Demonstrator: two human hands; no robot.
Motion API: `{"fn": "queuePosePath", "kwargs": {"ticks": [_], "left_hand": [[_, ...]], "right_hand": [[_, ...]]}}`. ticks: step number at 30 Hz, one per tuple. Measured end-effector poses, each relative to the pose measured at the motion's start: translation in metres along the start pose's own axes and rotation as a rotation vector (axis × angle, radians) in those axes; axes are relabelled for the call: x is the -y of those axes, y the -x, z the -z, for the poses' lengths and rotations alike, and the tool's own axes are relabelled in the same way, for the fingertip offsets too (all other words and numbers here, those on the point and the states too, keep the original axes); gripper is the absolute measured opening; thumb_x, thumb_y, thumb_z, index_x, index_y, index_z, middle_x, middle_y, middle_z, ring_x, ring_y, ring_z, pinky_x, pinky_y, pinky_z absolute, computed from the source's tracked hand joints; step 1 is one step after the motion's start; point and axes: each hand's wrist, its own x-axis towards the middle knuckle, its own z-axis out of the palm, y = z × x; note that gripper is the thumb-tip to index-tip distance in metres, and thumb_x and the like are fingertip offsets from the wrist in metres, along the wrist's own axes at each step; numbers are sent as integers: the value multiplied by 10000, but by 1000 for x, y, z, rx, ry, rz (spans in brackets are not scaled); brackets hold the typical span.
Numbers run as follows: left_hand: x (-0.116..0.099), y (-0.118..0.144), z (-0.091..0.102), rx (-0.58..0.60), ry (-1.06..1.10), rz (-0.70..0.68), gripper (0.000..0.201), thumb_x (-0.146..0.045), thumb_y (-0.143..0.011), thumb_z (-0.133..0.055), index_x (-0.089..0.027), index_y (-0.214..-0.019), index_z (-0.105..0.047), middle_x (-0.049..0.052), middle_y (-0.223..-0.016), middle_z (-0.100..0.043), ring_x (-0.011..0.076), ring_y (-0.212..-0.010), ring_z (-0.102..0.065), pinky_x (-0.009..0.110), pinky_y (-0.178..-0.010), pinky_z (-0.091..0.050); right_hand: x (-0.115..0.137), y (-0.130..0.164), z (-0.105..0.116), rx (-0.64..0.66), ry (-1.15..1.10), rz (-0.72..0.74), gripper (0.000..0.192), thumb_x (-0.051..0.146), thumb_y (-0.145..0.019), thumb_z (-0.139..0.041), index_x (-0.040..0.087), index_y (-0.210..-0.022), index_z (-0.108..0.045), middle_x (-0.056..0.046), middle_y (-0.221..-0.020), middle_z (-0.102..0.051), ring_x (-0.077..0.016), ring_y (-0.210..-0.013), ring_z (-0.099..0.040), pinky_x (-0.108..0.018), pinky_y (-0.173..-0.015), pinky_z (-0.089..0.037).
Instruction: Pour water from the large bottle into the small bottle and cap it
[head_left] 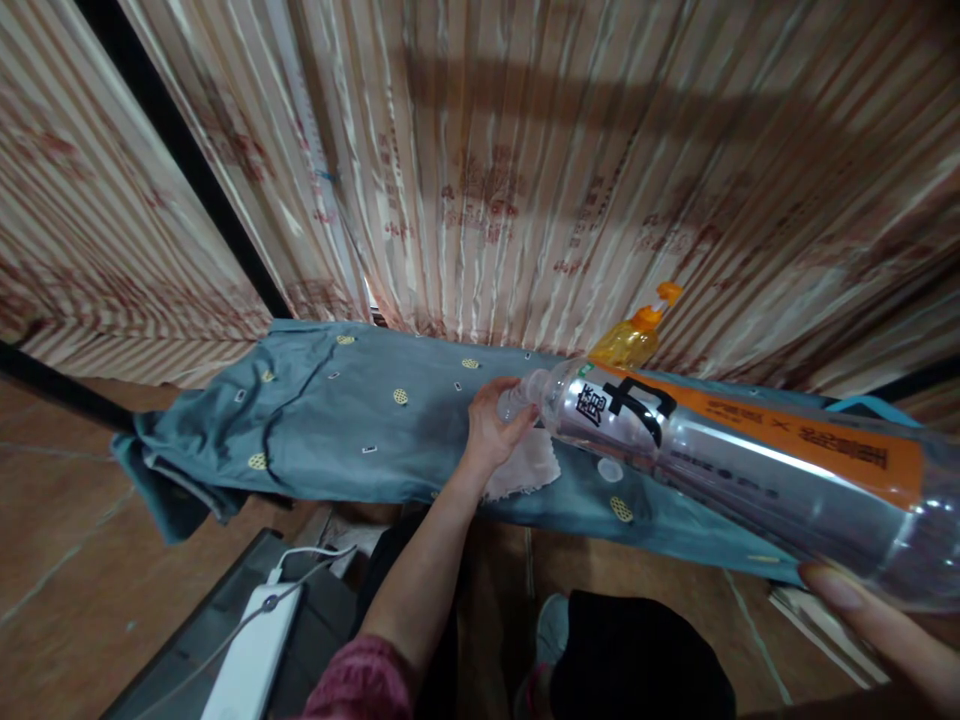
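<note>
A large clear plastic bottle (712, 470) with an orange and silver label lies tilted across the right side, its neck pointing left. At its lower right end my right hand (877, 620) grips it; only a thumb and part of the hand show. My left hand (491, 425) is closed around a small clear container (516, 402), held at the bottle's mouth. Whether the two touch I cannot tell. Beneath my left hand lies a white cloth or tissue (529, 465). A small round translucent disc (610, 470) rests on the blue-grey tablecloth (337, 430).
Behind the large bottle stands a yellow pump bottle (628, 338) with an orange head. A pleated curtain (480, 180) hangs along the back. At lower left, a white power bank (251, 650) with a cable lies on a dark grey box (319, 620).
</note>
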Motion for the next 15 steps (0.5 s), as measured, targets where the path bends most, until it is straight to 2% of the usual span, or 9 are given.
{"fn": "queuePosePath", "kwargs": {"ticks": [3, 5, 8, 11, 13, 15], "left_hand": [[1, 0, 0, -6, 15, -18, 407, -501, -815, -732, -184, -1068, -699, 107, -1085, -790, 309, -1044, -738, 437, -962, -564], [2, -1, 1, 4, 10, -16, 416, -511, -823, -726, -183, -1076, -698, 108, -1084, -789, 310, -1044, -737, 435, -955, -563], [2, -2, 1, 14, -3, -4, 409, -510, -823, -726, -189, -1075, -698, 103, -1082, -789, 306, -1040, -737, 427, -946, -563], [4, -2, 2, 8, 13, -16, 413, -506, -812, -722, -182, -1068, -697, 109, -1085, -787, 305, -1035, -737, 426, -947, -563], [4, -3, 2, 9, 12, -16, 413, -502, -813, -713, -181, -1072, -696, 108, -1077, -787, 304, -1033, -736, 426, -944, -562], [4, -3, 2, 18, 5, -11, 407, -501, -818, -703, -184, -1072, -696, 105, -1069, -786, 303, -1031, -734, 426, -940, -562]], "right_hand": [[2, -4, 0, -33, 21, -22, 1121, 540, -412, -977, 434, -1448, -561, -16, -1474, -589, -447, -1248, -587, -775, -1234, -214], [4, -5, -2, -65, 6, -15, 1083, 503, -420, -979, 457, -1424, -578, -4, -1486, -576, -460, -1294, -549, -805, -1194, -239], [8, -8, -6, -55, -13, 26, 1046, 480, -471, -968, 460, -1437, -565, -23, -1426, -615, -429, -1222, -585, -800, -1171, -259], [16, -11, -11, -53, -7, 68, 937, 484, -567, -933, 465, -1431, -570, -17, -1336, -655, -353, -1124, -622, -712, -1143, -358], [22, -12, -15, -60, -10, 79, 870, 475, -615, -912, 479, -1418, -577, -9, -1318, -660, -323, -1089, -634, -635, -1015, -486], [26, -12, -19, -62, -21, 95, 833, 456, -648, -898, 478, -1417, -578, -16, -1302, -665, -321, -1115, -631, -559, -868, -557]]}}
